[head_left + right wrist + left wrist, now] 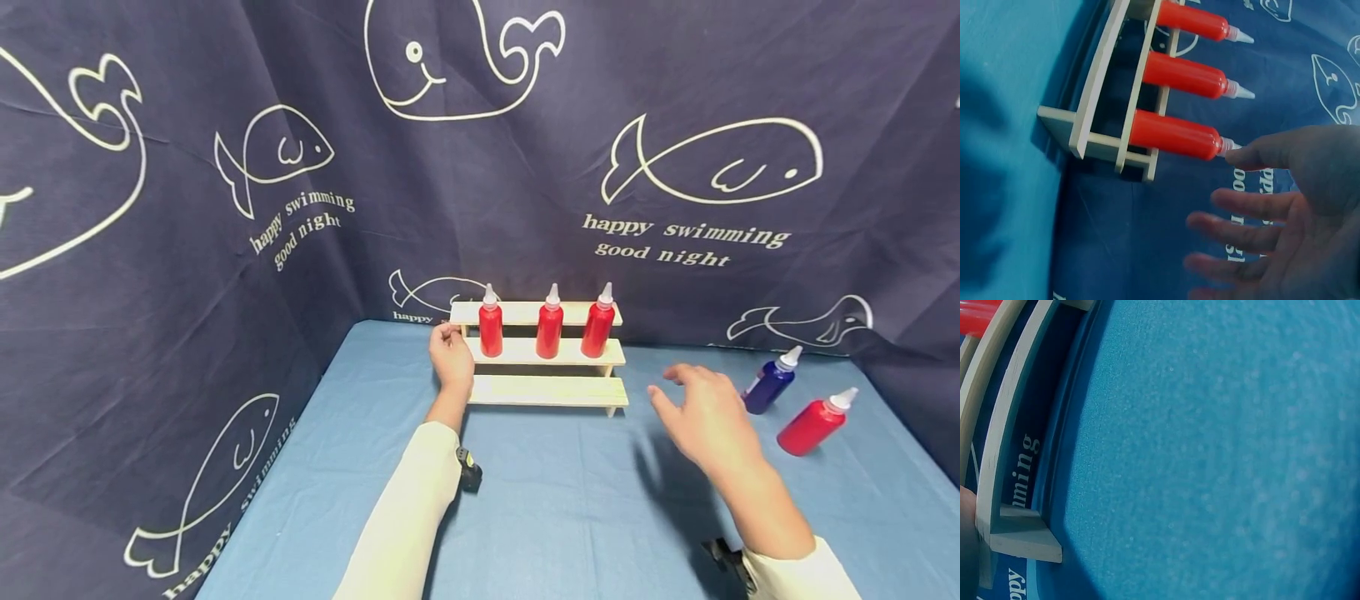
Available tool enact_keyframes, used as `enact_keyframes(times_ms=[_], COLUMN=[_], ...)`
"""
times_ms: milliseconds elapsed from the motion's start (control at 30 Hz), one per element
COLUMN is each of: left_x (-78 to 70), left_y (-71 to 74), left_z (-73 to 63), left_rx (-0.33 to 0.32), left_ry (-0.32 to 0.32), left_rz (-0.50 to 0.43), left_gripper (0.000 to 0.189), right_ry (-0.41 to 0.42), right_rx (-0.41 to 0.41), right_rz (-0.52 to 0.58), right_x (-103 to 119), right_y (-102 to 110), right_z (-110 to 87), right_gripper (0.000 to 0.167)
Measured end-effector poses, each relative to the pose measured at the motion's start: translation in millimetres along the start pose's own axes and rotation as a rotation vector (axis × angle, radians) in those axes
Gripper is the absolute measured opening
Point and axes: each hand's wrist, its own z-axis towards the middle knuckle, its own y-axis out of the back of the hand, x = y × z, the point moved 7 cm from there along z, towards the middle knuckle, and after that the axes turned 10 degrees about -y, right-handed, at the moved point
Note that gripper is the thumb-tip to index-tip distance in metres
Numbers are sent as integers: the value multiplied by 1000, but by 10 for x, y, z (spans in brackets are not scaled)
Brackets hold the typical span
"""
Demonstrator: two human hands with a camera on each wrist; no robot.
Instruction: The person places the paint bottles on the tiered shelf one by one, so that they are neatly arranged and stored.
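A pale wooden three-step rack [543, 390] stands at the back of the table. Three red squeeze bottles [548, 332] with white pointed caps stand upright in a row on its middle step. At the rack's left end, my left hand [452, 360] has its fingers curled against the wood and grips it; most of that hand is out of the left wrist view. My right hand [708, 417] hovers to the right of the rack, fingers spread and holding nothing. In the right wrist view its thumb [1266, 151] overlaps the nearest bottle's cap, though the head view shows them apart.
Right of my right hand stand a dark blue squeeze bottle [768, 387] and another red squeeze bottle [812, 427], both white-capped. Blue cloth covers the table [540, 517]. A dark curtain [480, 192] with white fish drawings hangs behind and along the sides.
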Motion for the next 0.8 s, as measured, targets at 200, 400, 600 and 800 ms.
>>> enact_keyframes(times_ms=[200,400,600,800], left_x=[-23,-11,-5,-32], left_y=[6,0,8,12], left_z=[-10,-26,-44,-20], left_rx=[3,15,14,8], left_ry=[-3,-4,-4,-20], left_rz=[13,30,23,21], left_gripper=[13,14,14,14], right_ry=[-104,-274,-373,-485], right_rx=[39,141,170,287], right_rz=[-106,-149,-122,-113], right_x=[-246,-544,-718,-812], right_y=[77,177,256,205], right_z=[43,109,157,169], right_gripper=[50,69,80,104])
